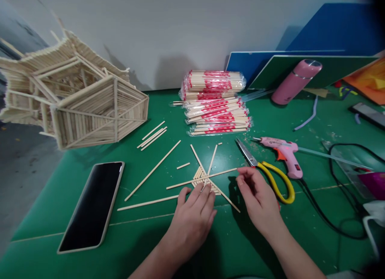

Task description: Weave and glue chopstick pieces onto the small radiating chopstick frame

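Observation:
My left hand [194,214] lies flat, fingers stretched out, pressing on a small triangular panel of glued wooden sticks [202,178] on the green table [144,239]. My right hand [255,194] pinches the right end of a long stick [201,178] that lies across that panel. Other loose sticks [153,170] lie scattered to the left of the panel.
A large stick-built house model [75,94] overhangs the table's left edge. A phone [93,204] lies front left. Packs of wrapped chopsticks [215,102] are stacked at the back. Yellow-handled scissors [267,170], a pink glue gun [284,152] with black cord and a pink bottle [296,81] sit right.

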A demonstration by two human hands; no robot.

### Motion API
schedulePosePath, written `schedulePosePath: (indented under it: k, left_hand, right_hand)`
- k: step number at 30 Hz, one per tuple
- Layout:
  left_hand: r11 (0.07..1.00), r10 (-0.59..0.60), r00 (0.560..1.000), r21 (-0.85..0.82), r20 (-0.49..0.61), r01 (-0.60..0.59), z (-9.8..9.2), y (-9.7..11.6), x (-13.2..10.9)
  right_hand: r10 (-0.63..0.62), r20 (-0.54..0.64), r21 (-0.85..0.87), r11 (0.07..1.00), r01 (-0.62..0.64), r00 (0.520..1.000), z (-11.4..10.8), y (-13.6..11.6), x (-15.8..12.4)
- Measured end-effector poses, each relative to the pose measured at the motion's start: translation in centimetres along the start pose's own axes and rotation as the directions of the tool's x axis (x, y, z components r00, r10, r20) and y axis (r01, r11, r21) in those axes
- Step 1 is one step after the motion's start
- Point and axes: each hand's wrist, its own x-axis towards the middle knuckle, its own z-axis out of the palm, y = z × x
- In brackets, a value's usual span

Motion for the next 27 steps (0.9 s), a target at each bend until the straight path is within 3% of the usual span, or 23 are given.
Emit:
schedulePosePath:
  k: [5,12,18,23,27]
  left_hand:
    - [0.999,-0.013,0.999,0.053,0.036,0.011,-0.3,0.2,0.6]
    - [0.993,0.016,0.972,0.108,0.236,-0.042,-1.6,0.4,2.3]
    - [0.998,-0.052,0.956,0.033,0.288,0.044,-1.9,0.5,2.6]
    - [0.997,-0.025,0.981,-0.063,0.193,0.038,-1.6,0.2,2.0]
    - [0.99,-0.036,0.999,-0.141,-0.026,0.032,-1.5,-0.2,1.4]
  right_hand:
    - [0.03,-0.105,0.162,0.987,-0.012,0.994,-0.6,1.0,0.1]
    - [0.009,-0.038,0.185,0.983,-0.002,0.999,-0.5,0.9,-0.1]
    - [0.007,0.001,0.151,0.989,-0.007,1.0,-0.6,0.7,-0.3]
    - [0.006,0.011,0.115,0.993,-0.007,1.0,-0.5,0.7,-0.3]
    - [0.023,-0.04,0.229,0.973,-0.013,0.999,-0.5,0.6,-0.4]
